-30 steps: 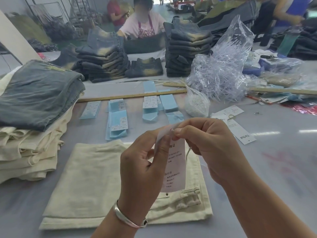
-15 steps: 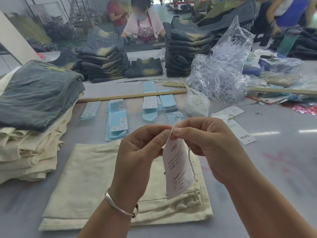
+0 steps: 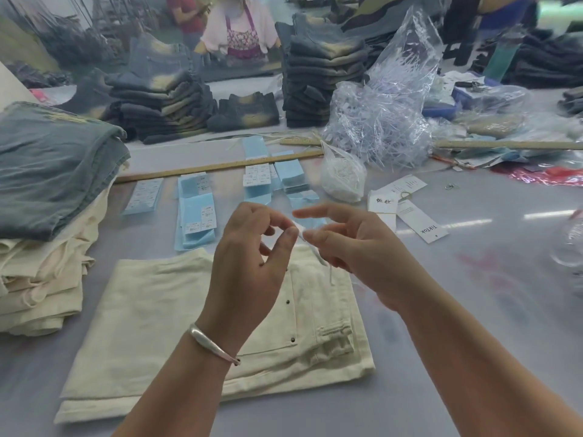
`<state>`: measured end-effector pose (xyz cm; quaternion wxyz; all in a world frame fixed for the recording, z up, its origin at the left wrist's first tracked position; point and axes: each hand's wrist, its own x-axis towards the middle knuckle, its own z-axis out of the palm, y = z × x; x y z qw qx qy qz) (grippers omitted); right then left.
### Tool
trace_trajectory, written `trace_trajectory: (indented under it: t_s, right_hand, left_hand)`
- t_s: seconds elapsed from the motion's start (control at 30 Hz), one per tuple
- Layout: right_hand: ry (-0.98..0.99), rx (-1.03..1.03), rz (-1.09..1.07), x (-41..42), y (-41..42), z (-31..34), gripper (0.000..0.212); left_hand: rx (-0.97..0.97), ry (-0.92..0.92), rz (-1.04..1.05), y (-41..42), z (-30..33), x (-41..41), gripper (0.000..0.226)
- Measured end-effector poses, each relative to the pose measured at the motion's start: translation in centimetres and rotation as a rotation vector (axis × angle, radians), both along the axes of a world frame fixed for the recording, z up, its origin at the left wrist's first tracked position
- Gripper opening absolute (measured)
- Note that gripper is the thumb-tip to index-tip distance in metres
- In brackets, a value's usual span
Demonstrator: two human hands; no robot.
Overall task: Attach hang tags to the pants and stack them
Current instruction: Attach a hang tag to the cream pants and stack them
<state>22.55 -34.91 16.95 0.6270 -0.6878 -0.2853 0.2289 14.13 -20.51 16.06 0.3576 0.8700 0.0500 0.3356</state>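
Head view: my left hand (image 3: 249,247) and right hand (image 3: 350,247) are raised above the cream pants (image 3: 176,326), which lie folded flat on the table (image 3: 473,294), waistband toward my right, long axis running left to right. Thumb and forefinger of each hand pinch a thin white tag string (image 3: 301,230) between them; my right index finger points out straight. A short tail hangs down from the pinch. I judge the string light, limp and slippery, best held near its end. More hang tags (image 3: 407,206) lie beyond my right hand; tagged pants stack (image 3: 44,279) at left.
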Motion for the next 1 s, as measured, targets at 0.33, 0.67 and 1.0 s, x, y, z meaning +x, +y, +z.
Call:
trace_trajectory:
  t_s: [0.33, 0.67, 1.0]
  right_hand:
    - [-0.474, -0.085, -0.214, 0.8, -1.4, -2.1, 0.037]
    - [-0.162, -0.158, -0.038, 2.5, -2.7, -5.3, 0.013]
    - [-0.188, -0.623, -0.138, 4.5, -2.7, -12.3, 0.020]
  left_hand:
    - [0.209, 0.055, -0.073, -1.5, 0.0, 1.1, 0.002]
    - [-0.041, 0.214, -0.103, -2.3, -3.7, 1.8, 0.012]
    - [-0.235, 0.677, -0.146, -2.4, -15.1, 2.4, 0.010]
